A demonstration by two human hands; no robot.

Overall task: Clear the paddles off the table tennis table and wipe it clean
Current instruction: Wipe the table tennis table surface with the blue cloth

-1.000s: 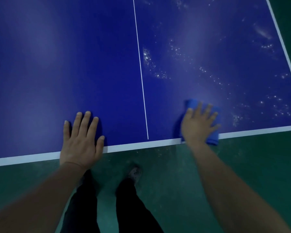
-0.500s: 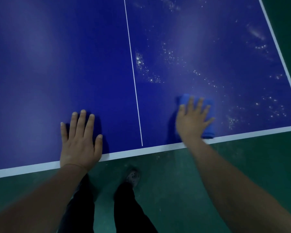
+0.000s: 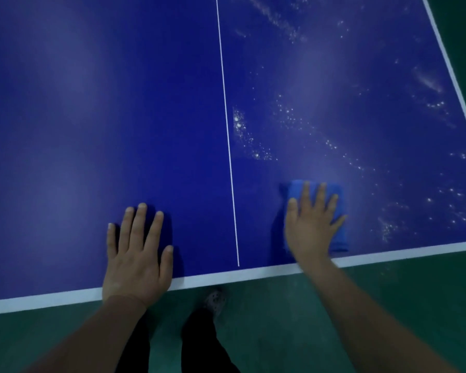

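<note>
The dark blue table tennis table (image 3: 92,130) fills the upper view, with a thin white centre line (image 3: 228,157) and a white near edge. My left hand (image 3: 137,254) lies flat with straight fingers on the table's left half, by the near edge. My right hand (image 3: 311,227) presses a folded blue cloth (image 3: 339,238) flat on the right half, just inside the near edge. White specks and smears (image 3: 293,117) are scattered over the right half beyond the cloth. No paddle is in view.
Green floor (image 3: 388,305) runs below the table's near edge and past its right edge at the top right. My dark trouser legs and one shoe (image 3: 215,302) stand beneath the edge, between my arms.
My right hand has slid the cloth away from the near edge, further onto the table. My left hand has stayed flat in the same spot.
</note>
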